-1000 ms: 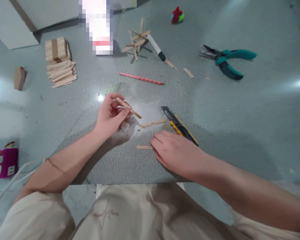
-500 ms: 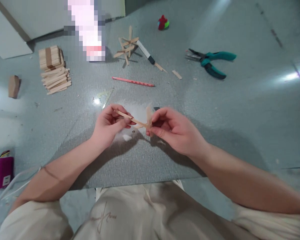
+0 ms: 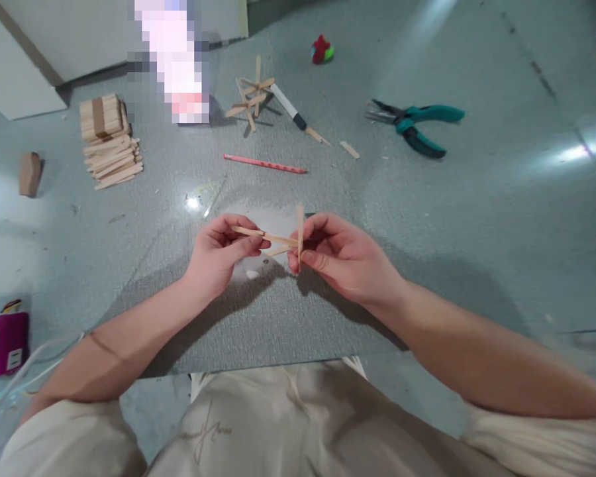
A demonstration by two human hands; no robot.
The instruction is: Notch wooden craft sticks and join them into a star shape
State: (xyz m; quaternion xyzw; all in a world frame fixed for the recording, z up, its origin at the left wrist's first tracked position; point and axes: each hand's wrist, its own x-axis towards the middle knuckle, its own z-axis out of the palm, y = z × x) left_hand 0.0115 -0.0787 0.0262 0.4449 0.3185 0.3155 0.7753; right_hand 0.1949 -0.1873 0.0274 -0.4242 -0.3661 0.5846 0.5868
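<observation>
Between my hands, just above the table, are joined wooden craft sticks point(image 3: 278, 239). My left hand point(image 3: 223, 250) pinches a stick that runs rightward between thumb and fingers. My right hand point(image 3: 345, 257) is closed around the other end, where an upright craft stick point(image 3: 300, 228) crosses the first one. Another stick slants below them toward the right fingertips. How the sticks are joined at the crossing is hidden by my right fingers. Beneath the hands lies a whitish patch point(image 3: 273, 220) on the table.
A pink pencil point(image 3: 264, 163) and a clear set square point(image 3: 211, 195) lie beyond my hands. Farther back are stacked craft sticks point(image 3: 102, 118), loose sticks point(image 3: 113, 161), a stick assembly point(image 3: 251, 99), a white craft knife point(image 3: 288, 106), teal pliers point(image 3: 417, 124) and a red toy point(image 3: 321, 50).
The crossing stick at my right hand, blurred and lower before, now stands sharper and more upright. The long stick has levelled slightly. Both hands keep their hold.
</observation>
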